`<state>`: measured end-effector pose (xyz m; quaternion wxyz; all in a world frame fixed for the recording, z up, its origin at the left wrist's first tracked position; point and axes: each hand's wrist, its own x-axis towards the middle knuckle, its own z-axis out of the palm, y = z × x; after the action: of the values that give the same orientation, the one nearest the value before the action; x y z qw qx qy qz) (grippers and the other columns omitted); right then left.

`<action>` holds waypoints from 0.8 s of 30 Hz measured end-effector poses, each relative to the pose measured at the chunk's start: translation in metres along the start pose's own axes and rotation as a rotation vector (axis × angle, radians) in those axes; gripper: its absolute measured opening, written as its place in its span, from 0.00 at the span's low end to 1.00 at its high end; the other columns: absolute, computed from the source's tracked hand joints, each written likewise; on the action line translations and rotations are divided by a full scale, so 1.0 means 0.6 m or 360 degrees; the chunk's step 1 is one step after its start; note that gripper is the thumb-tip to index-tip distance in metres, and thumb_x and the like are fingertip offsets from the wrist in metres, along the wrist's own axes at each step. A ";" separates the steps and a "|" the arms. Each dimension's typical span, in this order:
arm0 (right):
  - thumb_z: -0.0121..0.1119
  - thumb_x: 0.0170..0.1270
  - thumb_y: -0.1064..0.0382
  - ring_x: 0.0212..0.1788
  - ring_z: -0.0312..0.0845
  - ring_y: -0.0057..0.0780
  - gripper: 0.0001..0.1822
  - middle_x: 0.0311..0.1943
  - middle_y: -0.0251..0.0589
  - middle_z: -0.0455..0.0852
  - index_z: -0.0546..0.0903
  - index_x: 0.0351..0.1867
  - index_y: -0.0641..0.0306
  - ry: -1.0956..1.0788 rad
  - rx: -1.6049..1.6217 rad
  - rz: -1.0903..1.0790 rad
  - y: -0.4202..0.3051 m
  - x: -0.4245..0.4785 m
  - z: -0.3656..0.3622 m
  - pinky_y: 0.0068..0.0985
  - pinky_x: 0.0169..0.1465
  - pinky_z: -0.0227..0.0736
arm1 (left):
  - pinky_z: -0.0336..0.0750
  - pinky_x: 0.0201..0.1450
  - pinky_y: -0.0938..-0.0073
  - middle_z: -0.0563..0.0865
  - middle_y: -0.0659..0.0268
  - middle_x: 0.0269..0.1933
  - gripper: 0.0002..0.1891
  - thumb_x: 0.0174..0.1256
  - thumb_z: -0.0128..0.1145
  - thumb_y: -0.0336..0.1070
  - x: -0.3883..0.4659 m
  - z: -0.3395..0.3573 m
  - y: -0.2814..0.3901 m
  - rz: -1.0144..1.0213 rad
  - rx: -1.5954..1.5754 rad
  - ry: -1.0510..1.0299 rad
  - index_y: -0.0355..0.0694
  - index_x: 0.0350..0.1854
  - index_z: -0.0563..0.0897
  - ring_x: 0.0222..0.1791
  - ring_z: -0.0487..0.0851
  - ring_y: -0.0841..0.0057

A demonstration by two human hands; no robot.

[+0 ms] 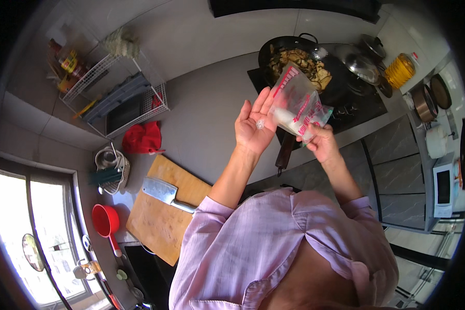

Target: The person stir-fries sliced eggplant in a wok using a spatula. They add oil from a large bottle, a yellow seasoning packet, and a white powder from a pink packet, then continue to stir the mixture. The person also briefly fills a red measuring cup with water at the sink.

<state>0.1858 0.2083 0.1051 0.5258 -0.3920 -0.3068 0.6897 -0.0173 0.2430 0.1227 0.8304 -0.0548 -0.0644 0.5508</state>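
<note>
My left hand [255, 130] is palm up with its fingers spread, and a few clear or white granules [260, 124] lie on the palm. Gripped at its lower end by my right hand [322, 140], a clear plastic bag [298, 102] with pink print and white contents tilts over towards my left fingers. Behind the bag, a black wok [264, 58] on the stove holds browned, sliced food [294, 58]. A spatula or ladle head [320, 53] rests at the wok's right side. The wok's dark handle [285, 155] points down below my hands.
A wooden cutting board [159, 217] bears a cleaver [161, 190] at left. Near it are a red cloth [142, 137], a red ladle [105, 221] and a wire rack [116, 133]. A metal lid [360, 68] and an oil bottle [401, 70] stand right of the wok on and beside the black cooktop [366, 112].
</note>
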 end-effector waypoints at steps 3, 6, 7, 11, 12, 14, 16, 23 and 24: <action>0.61 0.60 0.54 0.32 0.80 0.33 0.21 0.38 0.45 0.82 0.76 0.47 0.67 -0.0223 0.0395 0.0012 0.022 0.004 -0.029 0.13 0.14 0.60 | 0.59 0.69 0.55 0.69 0.45 0.64 0.27 0.73 0.31 0.47 0.031 0.002 0.005 -0.0031 0.0051 0.0214 0.27 0.62 0.66 0.66 0.66 0.55; 0.60 0.61 0.53 0.34 0.77 0.33 0.21 0.40 0.44 0.80 0.74 0.50 0.65 -0.0192 0.0489 -0.0074 0.012 -0.017 -0.058 0.13 0.15 0.60 | 0.71 0.59 0.54 0.76 0.44 0.54 0.26 0.72 0.32 0.46 0.096 0.005 0.020 0.0073 0.0290 0.0541 0.25 0.52 0.70 0.53 0.76 0.54; 0.60 0.61 0.53 0.34 0.77 0.33 0.21 0.40 0.43 0.80 0.74 0.50 0.65 -0.0170 0.0503 -0.0112 0.006 -0.029 -0.061 0.12 0.15 0.60 | 0.73 0.56 0.55 0.78 0.46 0.49 0.25 0.72 0.33 0.47 0.122 0.009 0.028 0.0087 0.0407 0.0633 0.25 0.49 0.71 0.49 0.78 0.55; 0.59 0.62 0.57 0.30 0.82 0.36 0.15 0.35 0.46 0.83 0.76 0.43 0.67 0.0033 0.0588 -0.0281 -0.026 -0.070 -0.086 0.15 0.15 0.60 | 0.74 0.54 0.55 0.74 0.43 0.50 0.24 0.72 0.37 0.45 0.261 0.028 0.033 0.0088 0.0652 0.0830 0.23 0.54 0.65 0.47 0.76 0.54; 0.57 0.64 0.54 0.33 0.79 0.34 0.20 0.40 0.45 0.81 0.73 0.50 0.65 0.0010 0.0526 -0.0311 -0.016 -0.075 -0.118 0.13 0.15 0.60 | 0.73 0.55 0.54 0.70 0.41 0.54 0.25 0.72 0.39 0.44 0.289 0.049 0.016 0.0095 0.0788 0.0916 0.24 0.58 0.61 0.50 0.74 0.53; 0.56 0.64 0.54 0.33 0.80 0.34 0.19 0.40 0.46 0.82 0.73 0.50 0.66 0.0124 0.0502 -0.0331 -0.009 -0.090 -0.147 0.13 0.15 0.61 | 0.67 0.61 0.48 0.53 0.40 0.67 0.33 0.70 0.44 0.41 0.341 0.067 0.007 -0.0008 0.0946 0.0875 0.27 0.68 0.46 0.64 0.62 0.47; 0.53 0.66 0.54 0.32 0.81 0.32 0.19 0.41 0.47 0.82 0.73 0.50 0.66 0.0264 0.0503 -0.0327 -0.002 -0.107 -0.173 0.13 0.16 0.60 | 0.62 0.64 0.45 0.45 0.43 0.70 0.34 0.70 0.43 0.41 0.365 0.110 -0.024 -0.0147 0.1098 0.0862 0.28 0.69 0.43 0.69 0.51 0.47; 0.50 0.68 0.54 0.30 0.81 0.27 0.18 0.40 0.45 0.83 0.73 0.51 0.64 0.0467 0.0488 -0.0291 0.000 -0.141 -0.204 0.12 0.17 0.59 | 0.54 0.62 0.33 0.50 0.51 0.70 0.30 0.66 0.49 0.45 0.395 0.165 -0.070 -0.0152 0.2028 0.0460 0.42 0.68 0.58 0.70 0.47 0.47; 0.50 0.68 0.54 0.30 0.81 0.27 0.18 0.40 0.45 0.83 0.73 0.51 0.65 0.0460 0.0495 -0.0286 0.001 -0.138 -0.204 0.12 0.17 0.59 | 0.57 0.62 0.38 0.59 0.50 0.67 0.28 0.65 0.50 0.46 0.382 0.163 -0.083 -0.0046 0.2231 0.0360 0.39 0.64 0.65 0.69 0.53 0.50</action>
<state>0.3027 0.1297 0.0609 0.6777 -0.3720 -0.1521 0.6158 0.0998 0.4369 0.2377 0.6789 0.4366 0.3910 0.4423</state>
